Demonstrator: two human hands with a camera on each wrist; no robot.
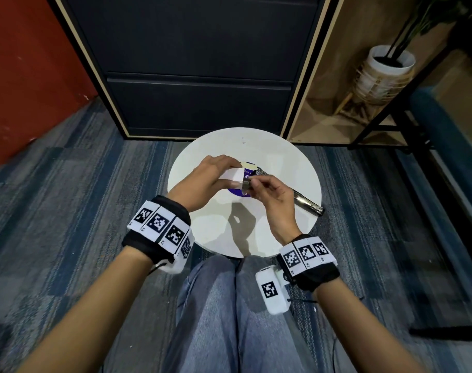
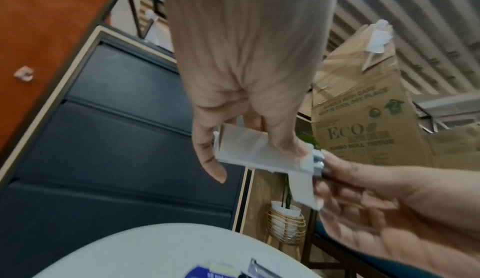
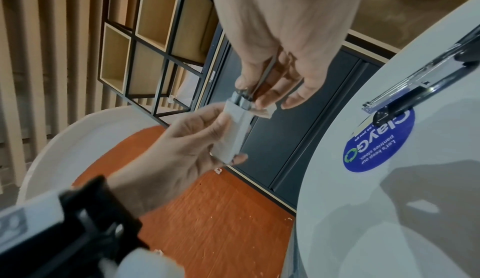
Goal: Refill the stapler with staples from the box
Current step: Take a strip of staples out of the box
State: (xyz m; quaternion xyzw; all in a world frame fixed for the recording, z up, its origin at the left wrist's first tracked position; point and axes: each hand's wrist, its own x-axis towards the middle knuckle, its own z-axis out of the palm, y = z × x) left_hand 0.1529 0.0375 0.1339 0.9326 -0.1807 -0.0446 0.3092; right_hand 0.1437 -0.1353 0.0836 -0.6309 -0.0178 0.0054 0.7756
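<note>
Staples are pinched by the right hand at the open end of the small white box, which is gripped by the left hand. Behind them, the opened stapler is left lying on the tabletop.

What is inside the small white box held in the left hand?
A metallic strip of staples sticks out of the box's open end, pinched by the right hand. The box's walls hide whatever else is inside.

A dark drawer cabinet stands between an orange-red wall and open shelving on striped blue carpet.
</note>
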